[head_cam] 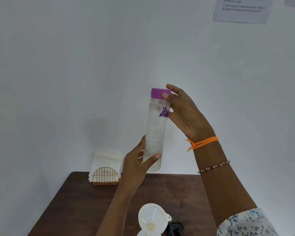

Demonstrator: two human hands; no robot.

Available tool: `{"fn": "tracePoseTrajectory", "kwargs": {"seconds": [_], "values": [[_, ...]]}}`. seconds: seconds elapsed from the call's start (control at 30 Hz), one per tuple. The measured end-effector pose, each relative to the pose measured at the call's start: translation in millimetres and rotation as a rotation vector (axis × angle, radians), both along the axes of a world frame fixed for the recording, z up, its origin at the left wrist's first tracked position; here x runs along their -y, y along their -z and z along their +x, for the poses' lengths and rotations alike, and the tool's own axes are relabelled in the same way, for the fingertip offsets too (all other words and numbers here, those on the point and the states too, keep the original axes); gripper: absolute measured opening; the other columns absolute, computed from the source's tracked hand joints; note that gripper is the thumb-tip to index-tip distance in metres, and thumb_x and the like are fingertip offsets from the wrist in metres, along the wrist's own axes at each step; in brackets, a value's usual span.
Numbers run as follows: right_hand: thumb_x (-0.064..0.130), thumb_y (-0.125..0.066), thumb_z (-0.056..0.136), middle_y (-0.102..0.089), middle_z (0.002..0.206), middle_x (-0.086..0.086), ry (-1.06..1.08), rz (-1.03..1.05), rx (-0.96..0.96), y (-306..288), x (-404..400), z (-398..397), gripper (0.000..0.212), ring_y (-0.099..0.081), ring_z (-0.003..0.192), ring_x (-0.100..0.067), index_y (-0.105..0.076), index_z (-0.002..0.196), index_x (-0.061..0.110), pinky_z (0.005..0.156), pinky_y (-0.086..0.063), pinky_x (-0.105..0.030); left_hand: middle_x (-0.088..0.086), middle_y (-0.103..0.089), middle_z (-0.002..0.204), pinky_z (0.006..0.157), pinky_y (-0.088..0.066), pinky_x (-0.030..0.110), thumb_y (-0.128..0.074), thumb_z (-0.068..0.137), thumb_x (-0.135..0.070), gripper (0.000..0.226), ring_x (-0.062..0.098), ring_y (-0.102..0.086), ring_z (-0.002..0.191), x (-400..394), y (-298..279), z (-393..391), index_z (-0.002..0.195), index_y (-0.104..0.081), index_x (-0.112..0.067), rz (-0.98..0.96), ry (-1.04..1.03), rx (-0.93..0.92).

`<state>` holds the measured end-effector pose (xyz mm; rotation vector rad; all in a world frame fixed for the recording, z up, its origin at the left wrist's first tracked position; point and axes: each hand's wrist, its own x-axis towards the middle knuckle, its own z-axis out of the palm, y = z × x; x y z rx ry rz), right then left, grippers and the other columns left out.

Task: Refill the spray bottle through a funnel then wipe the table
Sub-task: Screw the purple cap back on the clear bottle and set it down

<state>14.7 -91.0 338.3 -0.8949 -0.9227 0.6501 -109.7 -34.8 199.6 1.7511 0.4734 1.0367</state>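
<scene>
I hold a frosted clear water bottle (154, 133) upright in the air above the table. My left hand (136, 166) grips its lower end, thumb across the front. My right hand (182, 113) has its thumb and fingers round the purple cap (157, 93), which sits on the bottle. A white funnel (152, 217) stands at the bottom of the view, apparently in the neck of a white bottle (144, 233) that is mostly cut off by the frame edge. A black object (174, 227), possibly the spray head, lies just right of the funnel.
A dark brown table (75, 201) stands against a white wall. A gold wire holder with white tissues (106, 169) sits at its back left edge. A printed instruction sheet (242, 9) hangs on the wall at the upper right.
</scene>
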Motion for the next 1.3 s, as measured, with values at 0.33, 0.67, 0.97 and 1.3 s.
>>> {"fn": "tracePoseTrajectory", "kwargs": {"seconds": [0.33, 0.67, 0.97, 1.3], "values": [[0.004, -0.049, 0.091, -0.059, 0.098, -0.005, -0.104, 0.021, -0.116, 1.9, 3.3, 1.0, 0.044, -0.055, 0.089, -0.019, -0.041, 0.133, 0.010, 0.075, -0.050, -0.032, -0.036, -0.046, 0.110, 0.071, -0.040, -0.002, -0.071, 0.077, -0.031, 0.056, -0.007, -0.053, 0.093, -1.5, 1.5, 0.0, 0.120, -0.039, -0.047, -0.002, 0.004, -0.005], [0.009, -0.048, 0.093, -0.058, 0.102, -0.006, -0.114, 0.027, -0.079, -0.9, 4.5, -0.8, 0.051, -0.057, 0.092, -0.019, -0.031, 0.139, 0.019, 0.076, -0.053, -0.029, -0.038, -0.046, 0.106, 0.068, -0.041, -0.003, -0.070, 0.078, -0.030, 0.056, -0.010, -0.053, 0.091, 0.3, -1.0, 0.8, 0.121, -0.039, -0.046, -0.012, 0.014, 0.000], [0.003, -0.061, 0.083, -0.055, 0.105, -0.010, -0.013, -0.002, 0.006, -1.7, 1.7, 0.3, 0.055, -0.058, 0.092, -0.022, -0.037, 0.130, 0.019, 0.077, -0.052, -0.036, -0.038, -0.048, 0.108, 0.069, -0.041, -0.003, -0.071, 0.078, -0.029, 0.058, -0.013, -0.053, 0.091, 0.7, -1.8, 1.2, 0.123, -0.038, -0.047, -0.012, 0.022, -0.002], [0.002, -0.047, 0.091, -0.058, 0.097, -0.009, -0.140, 0.064, -0.144, 3.2, 0.7, 3.3, 0.037, -0.055, 0.084, -0.019, -0.043, 0.127, 0.010, 0.071, -0.049, -0.027, -0.024, -0.052, 0.117, 0.072, -0.043, 0.001, -0.070, 0.078, -0.031, 0.060, -0.001, -0.056, 0.096, -0.5, 0.8, 4.8, 0.131, -0.043, -0.038, -0.040, 0.023, 0.001]]}}
